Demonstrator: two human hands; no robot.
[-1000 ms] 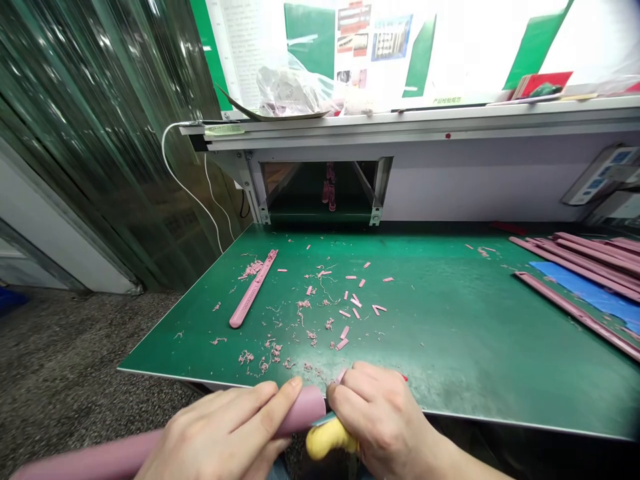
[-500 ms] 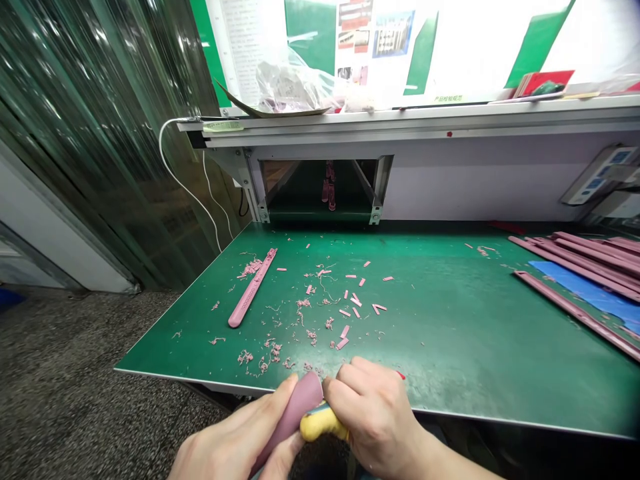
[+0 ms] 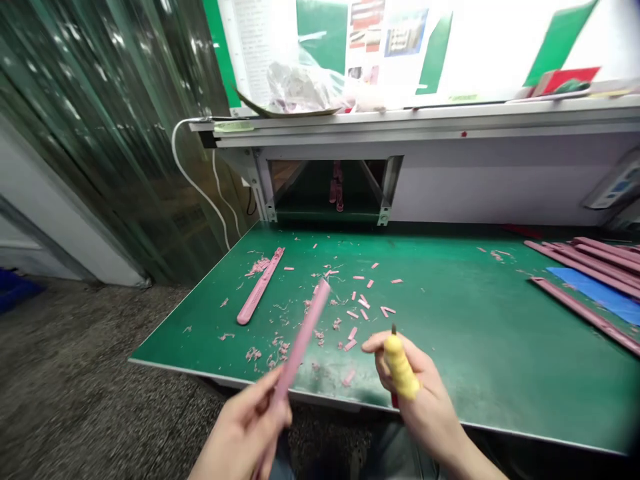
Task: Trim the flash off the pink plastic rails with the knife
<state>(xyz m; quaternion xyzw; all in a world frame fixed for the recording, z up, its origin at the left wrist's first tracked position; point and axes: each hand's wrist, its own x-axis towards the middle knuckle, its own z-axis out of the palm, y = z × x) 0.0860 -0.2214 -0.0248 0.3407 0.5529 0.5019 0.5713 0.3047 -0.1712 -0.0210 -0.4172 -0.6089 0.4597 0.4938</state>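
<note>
The green workbench (image 3: 480,333), pink shavings (image 3: 254,354), yellow-handled tool (image 3: 401,368) and conveyor belt (image 3: 307,203) show a factory workshop.

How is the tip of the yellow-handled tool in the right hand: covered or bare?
Bare: the dark tip stands out past the yellow handle in the right hand, with no cover seen.

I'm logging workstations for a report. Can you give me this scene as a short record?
Left hand: holds a pink strip, motion-blurred
Right hand: holds a yellow-handled tool, dark tip up
Work surface: green tabletop strewn with pink offcuts and shavings
Tabletop left: one loose strip
Tabletop right: several strips near a blue sheet
Shelf: clear plastic bag
</note>
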